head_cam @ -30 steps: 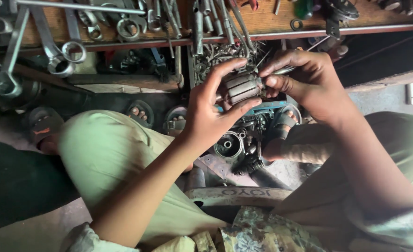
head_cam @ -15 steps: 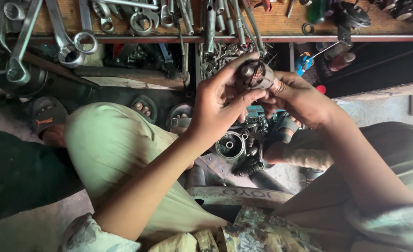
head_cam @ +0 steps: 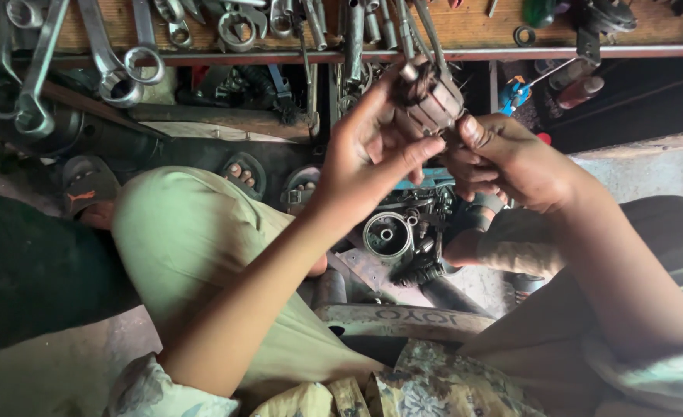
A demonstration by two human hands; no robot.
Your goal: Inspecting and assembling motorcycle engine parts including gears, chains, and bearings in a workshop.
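Observation:
My left hand point(head_cam: 372, 158) grips a small motor armature point(head_cam: 433, 100), a greasy brown ribbed cylinder, between thumb and fingers and holds it up near the shelf edge. My right hand point(head_cam: 508, 164) is curled just to its right, its thumb pressing against the lower end of the armature. Both hands hover above my lap, over a pile of metal parts on the floor.
A wooden shelf point(head_cam: 465, 31) with several wrenches point(head_cam: 117, 66) and tools runs along the top. Below lie a round metal housing point(head_cam: 386, 233), dark engine parts point(head_cam: 426, 259) and a blue tool point(head_cam: 515, 93). My knees in light trousers point(head_cam: 187, 239) flank the parts; sandalled feet point(head_cam: 241, 171) show beyond.
Both hands have lifted the armature up toward the shelf edge and turned it; the right hand shifted from gripping its side to pressing its lower end.

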